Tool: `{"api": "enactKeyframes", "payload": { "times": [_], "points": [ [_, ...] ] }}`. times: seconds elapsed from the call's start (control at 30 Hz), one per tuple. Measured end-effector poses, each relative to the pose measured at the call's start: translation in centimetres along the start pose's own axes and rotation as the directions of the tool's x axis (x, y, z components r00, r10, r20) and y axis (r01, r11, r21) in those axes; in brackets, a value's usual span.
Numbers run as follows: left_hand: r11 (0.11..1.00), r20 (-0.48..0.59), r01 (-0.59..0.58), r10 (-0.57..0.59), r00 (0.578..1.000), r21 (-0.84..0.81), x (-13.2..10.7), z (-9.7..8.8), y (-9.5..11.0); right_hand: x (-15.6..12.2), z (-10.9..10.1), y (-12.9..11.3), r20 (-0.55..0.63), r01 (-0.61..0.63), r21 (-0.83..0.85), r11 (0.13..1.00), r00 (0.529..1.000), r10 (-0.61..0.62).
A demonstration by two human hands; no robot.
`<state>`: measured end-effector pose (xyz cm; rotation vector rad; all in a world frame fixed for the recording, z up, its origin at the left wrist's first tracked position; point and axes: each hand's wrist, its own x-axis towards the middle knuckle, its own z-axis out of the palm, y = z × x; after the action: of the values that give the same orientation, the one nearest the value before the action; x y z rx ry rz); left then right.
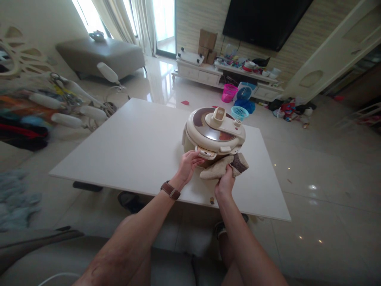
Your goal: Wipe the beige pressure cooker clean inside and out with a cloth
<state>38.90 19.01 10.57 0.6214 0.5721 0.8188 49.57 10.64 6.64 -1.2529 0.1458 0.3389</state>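
Note:
A cream pressure cooker (190,137) with a dark, glossy lid stands on the white table (119,147). On its near side, my left hand (189,163) grips the small side handle (206,153), thumb above and fingers beneath. My right hand (225,183) is closed around a beige and dark-brown folded cloth (218,167), which is held up against the lower near side of the cooker. The cloth covers part of the pot's body. A small brown bit (212,200) lies at the table's near edge.
Beyond the table are a pink basket (229,93), a light-blue basket (239,113) and a low white cabinet (198,75) on the tiled floor. A lamp-like fixture with white shades (67,120) stands at the left. A grey sofa (169,258) is beneath me.

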Motion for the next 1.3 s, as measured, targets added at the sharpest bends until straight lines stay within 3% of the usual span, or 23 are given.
{"api": "enactKeyframes", "payload": {
  "times": [0.17, 0.33, 0.47, 0.57, 0.73, 1.0, 1.13, 1.3],
  "points": [
    [1.000, 0.030, 0.017, -0.017, 0.999, -0.010, -0.5, 0.2, -0.3, 0.5, -0.1, -0.1, 0.017, 0.057, -0.017, 0.998, 0.998, -0.057],
    [0.999, 0.009, 0.037, -0.037, 0.999, -0.023, -0.5, 0.3, -0.4, -1.4, -0.3, 1.1, 0.061, 0.077, -0.056, 0.995, 0.995, -0.073],
    [0.986, -0.014, 0.027, -0.026, 1.000, 0.166, -0.4, -0.1, 0.1, -3.0, -0.6, 1.5, 0.119, -0.010, -0.028, 1.000, 0.993, 0.014],
    [0.952, -0.080, 0.007, 0.018, 0.997, 0.305, -0.3, -1.2, 0.7, -2.2, -0.5, 0.5, 0.077, -0.015, 0.008, 1.000, 0.997, 0.014],
    [0.942, -0.190, -0.003, 0.071, 0.979, 0.336, -0.1, -2.8, 1.8, -0.2, -0.2, -0.9, -0.021, 0.082, 0.019, 0.996, 0.996, -0.082],
    [0.952, -0.231, -0.022, 0.096, 0.968, 0.307, 0.5, -1.4, 2.3, -3.0, -0.8, 1.2, 0.103, 0.165, -0.120, 0.979, 0.983, -0.153],
    [0.954, -0.268, -0.002, 0.085, 0.960, 0.298, 1.0, -1.0, 1.9, -1.1, -0.9, 0.2, 0.022, 0.151, -0.086, 0.985, 0.989, -0.150],
    [0.952, -0.276, 0.004, 0.085, 0.957, 0.305, 1.6, -1.2, 1.8, 2.7, -1.0, -0.5, -0.057, 0.032, -0.035, 0.999, 0.998, -0.034]
  ]
}}
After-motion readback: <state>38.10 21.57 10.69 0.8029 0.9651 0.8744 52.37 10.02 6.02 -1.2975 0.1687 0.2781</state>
